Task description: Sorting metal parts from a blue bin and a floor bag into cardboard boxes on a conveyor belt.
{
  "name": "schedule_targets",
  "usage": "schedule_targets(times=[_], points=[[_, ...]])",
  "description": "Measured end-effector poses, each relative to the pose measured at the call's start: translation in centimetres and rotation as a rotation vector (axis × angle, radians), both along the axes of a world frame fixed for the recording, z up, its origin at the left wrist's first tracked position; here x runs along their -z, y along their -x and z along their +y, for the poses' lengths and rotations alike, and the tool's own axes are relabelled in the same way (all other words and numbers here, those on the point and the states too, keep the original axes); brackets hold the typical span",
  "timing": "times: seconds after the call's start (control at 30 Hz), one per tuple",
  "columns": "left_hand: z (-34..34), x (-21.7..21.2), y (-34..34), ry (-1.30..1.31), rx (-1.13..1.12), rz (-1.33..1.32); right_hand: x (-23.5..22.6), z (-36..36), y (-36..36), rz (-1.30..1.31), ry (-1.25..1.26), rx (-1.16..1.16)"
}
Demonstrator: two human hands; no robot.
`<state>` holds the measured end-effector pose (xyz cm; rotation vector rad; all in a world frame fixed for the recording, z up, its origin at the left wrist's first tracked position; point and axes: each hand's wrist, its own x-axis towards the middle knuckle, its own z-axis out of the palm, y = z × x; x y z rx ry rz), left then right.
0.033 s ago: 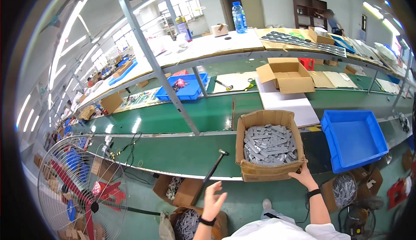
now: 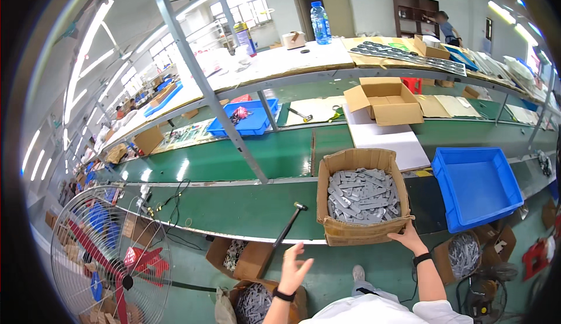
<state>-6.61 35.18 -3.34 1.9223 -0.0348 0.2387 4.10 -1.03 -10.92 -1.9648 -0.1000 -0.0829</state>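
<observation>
The cardboard box [image 2: 362,198] of grey metal parts [image 2: 363,193] stands on the green workbench [image 2: 245,207], at its front edge. The right hand [image 2: 407,239] touches its lower corner with fingers loosely curled, gripping nothing firmly. The left hand [image 2: 294,268] is raised, spread open and empty, near a hammer [image 2: 288,226].

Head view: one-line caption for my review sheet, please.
Right hand touches the cardboard box of grey metal parts on the green bench; left hand open near a hammer.
</observation>
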Motion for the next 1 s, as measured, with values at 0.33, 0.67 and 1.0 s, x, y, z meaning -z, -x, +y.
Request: schedule_targets(times=[0.33,0.67,1.0], points=[[-5.3,7.6,-9.2,-0.176,0.088,-0.006,1.7,-1.3,-3.0,0.398,-0.026,-0.242],[-5.3,5.4,-11.5,-0.189,0.071,0.159,2.7,-2.1,-7.0,0.444,0.034,-0.368],[1.4,9.5,-13.9,-0.262,-0.278,0.033,-0.4,4.0,-12.8,0.233,0.043,-0.53]])
